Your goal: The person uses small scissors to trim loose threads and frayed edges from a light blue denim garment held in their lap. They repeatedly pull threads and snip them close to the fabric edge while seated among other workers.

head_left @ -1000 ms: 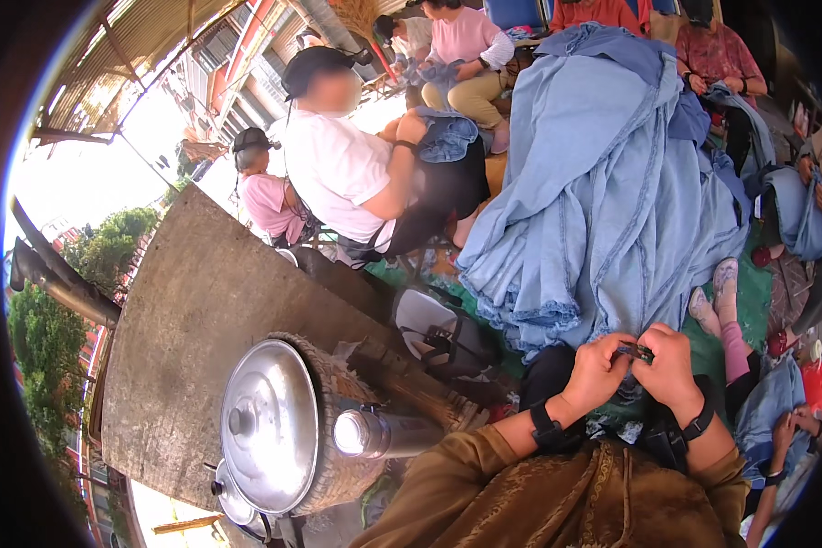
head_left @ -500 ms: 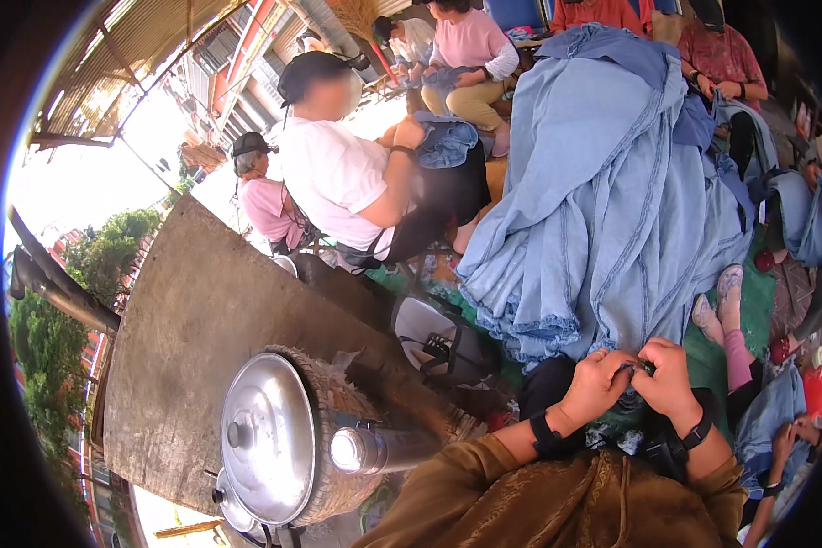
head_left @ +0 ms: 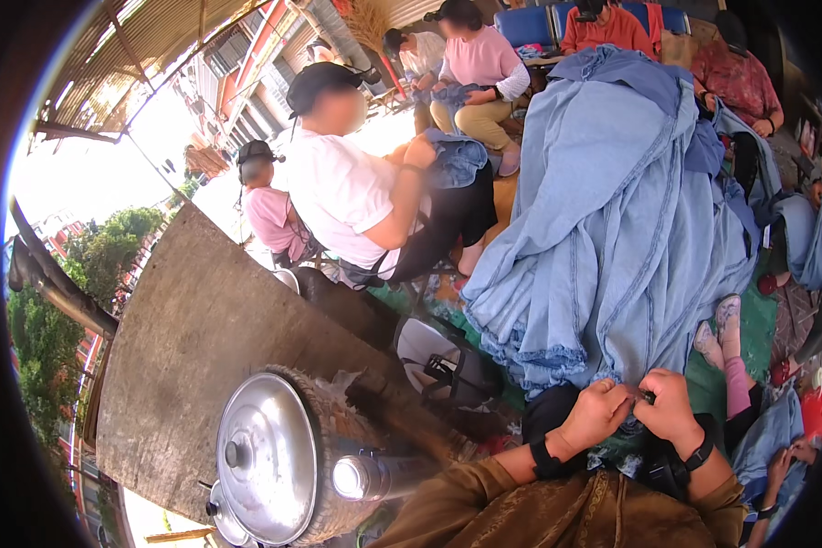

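I'm seeing the left hand (head_left: 601, 417) and right hand (head_left: 671, 413) sitting close together by the denim pile's (head_left: 612, 210) near hem. Right fingers are pinching a small dark thing (head_left: 648, 397), mostly hidden; whether the curled left fingers are gripping it, I can't tell. Green floor (head_left: 706, 391) is showing rightward.

You wear a brown top (head_left: 484, 519) with a faint ornamental pattern down its front and a thin cord (head_left: 620, 511) of much the same brown, its sleeves (head_left: 490, 475) ending short of your wrists. Your bare left hand (head_left: 597, 416) has a broad black wristband (head_left: 545, 458) behind it, your bare right hand (head_left: 669, 413) a slimmer black strap (head_left: 700, 449), and dark cloth (head_left: 548, 416) covers your leg.
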